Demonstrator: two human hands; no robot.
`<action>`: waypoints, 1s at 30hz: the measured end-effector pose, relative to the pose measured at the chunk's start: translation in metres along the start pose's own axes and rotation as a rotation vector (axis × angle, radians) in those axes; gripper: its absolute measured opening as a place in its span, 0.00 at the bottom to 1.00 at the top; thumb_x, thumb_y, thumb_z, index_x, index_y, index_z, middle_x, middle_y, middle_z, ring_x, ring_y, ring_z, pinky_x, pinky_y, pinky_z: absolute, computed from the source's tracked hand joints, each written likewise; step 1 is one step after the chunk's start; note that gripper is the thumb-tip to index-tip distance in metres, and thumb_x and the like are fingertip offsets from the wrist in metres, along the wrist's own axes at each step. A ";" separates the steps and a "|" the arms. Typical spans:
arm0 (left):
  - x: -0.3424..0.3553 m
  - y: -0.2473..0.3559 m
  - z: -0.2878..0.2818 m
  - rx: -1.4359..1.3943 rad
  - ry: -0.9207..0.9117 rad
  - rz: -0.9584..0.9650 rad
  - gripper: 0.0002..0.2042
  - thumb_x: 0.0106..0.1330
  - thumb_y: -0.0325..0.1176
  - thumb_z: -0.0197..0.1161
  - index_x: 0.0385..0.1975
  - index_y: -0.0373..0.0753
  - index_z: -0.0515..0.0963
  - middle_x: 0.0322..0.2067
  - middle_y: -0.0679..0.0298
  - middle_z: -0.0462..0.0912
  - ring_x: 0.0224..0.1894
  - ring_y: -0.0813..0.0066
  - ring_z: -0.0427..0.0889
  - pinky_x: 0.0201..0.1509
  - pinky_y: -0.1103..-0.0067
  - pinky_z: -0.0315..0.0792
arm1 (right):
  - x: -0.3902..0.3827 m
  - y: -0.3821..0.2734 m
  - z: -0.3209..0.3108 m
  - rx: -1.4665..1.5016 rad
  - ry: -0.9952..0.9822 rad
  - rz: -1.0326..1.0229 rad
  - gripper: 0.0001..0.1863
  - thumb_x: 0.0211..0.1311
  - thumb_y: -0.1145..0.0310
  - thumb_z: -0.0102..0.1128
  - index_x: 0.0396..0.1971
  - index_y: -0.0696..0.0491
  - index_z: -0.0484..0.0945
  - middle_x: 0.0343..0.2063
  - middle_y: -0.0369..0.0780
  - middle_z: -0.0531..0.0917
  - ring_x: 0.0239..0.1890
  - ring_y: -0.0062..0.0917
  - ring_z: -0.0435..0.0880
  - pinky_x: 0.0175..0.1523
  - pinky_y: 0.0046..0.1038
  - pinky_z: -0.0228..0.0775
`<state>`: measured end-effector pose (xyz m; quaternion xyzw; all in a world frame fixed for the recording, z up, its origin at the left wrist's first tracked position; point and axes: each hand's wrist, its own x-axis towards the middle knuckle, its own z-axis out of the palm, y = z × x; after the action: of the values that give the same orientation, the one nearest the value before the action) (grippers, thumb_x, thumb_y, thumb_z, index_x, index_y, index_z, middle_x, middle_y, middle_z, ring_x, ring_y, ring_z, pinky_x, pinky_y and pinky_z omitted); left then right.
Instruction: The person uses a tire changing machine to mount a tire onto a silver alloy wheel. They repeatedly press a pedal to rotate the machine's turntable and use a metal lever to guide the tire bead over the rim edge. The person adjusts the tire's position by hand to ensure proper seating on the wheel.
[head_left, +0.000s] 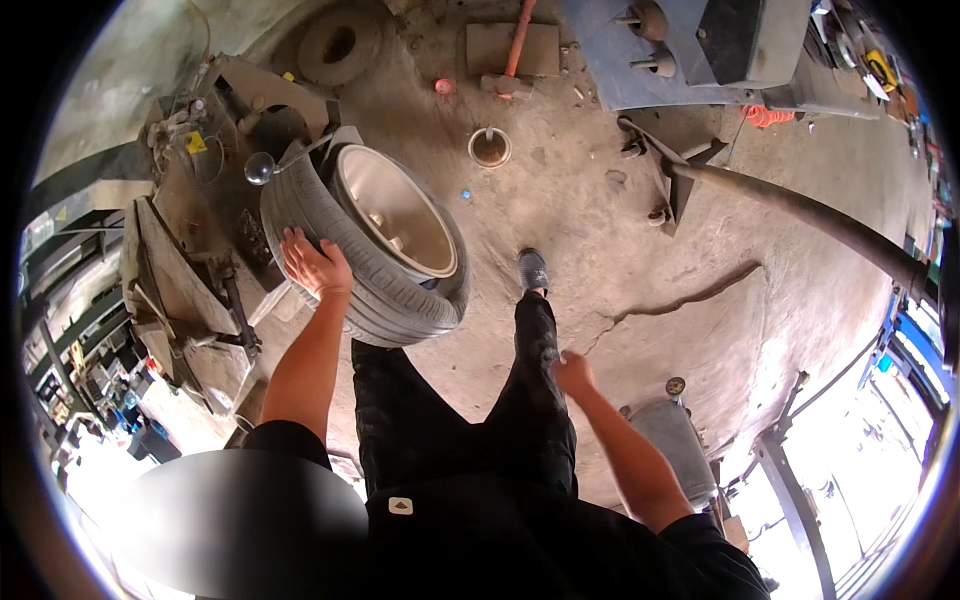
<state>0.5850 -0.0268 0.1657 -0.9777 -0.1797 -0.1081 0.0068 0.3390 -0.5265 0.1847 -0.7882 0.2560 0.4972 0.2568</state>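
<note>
Tire (pixel 375 292) lies directly under our left grip (pixel 318 265), to the front and left of our legs. That grip is wide: fingers spread, palm side down on the tread, pressing or resting, not wrapped round anything. Our right grip (pixel 573 375) is well apart from the tire, by the right leg of our black trousers (pixel 535 350); it looks curled but is blurred, so we cannot tell whether it holds anything.

Count: two grips, one tire, one wheel rim (pixel 397 212) inside it. On the concrete floor (pixel 590 235) we log one sledgehammer (pixel 519 45) with a red handle, one round can (pixel 490 149), one small red cap (pixel 443 87), one blue scrap (pixel 466 194). Also one orange coiled hose (pixel 767 116), one long metal bar (pixel 820 213) at right, one round gauge (pixel 676 385), one ball-ended lever (pixel 259 168) at the tire's upper left. One shoe (pixel 533 268) of ours shows.

Tire looks: dusty dark gray, grooved tread toward us, tilted, just beside metal machinery (pixel 185 270) on the left. Rim is pale beige-silver, dished, facing right. Dark gap between rubber and rim at the lower edge.
</note>
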 end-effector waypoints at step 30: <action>-0.001 0.005 -0.057 -0.311 -0.121 -0.263 0.29 0.67 0.40 0.60 0.66 0.30 0.74 0.74 0.44 0.67 0.79 0.44 0.60 0.81 0.50 0.54 | -0.035 -0.609 -0.109 -1.153 0.802 -1.160 0.09 0.70 0.65 0.62 0.43 0.55 0.80 0.38 0.49 0.90 0.39 0.47 0.92 0.42 0.47 0.86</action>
<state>0.5736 -0.0351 0.2213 -0.9398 -0.2870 -0.0757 -0.1693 0.7982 -0.1439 0.3494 -0.9135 -0.3987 0.0296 -0.0757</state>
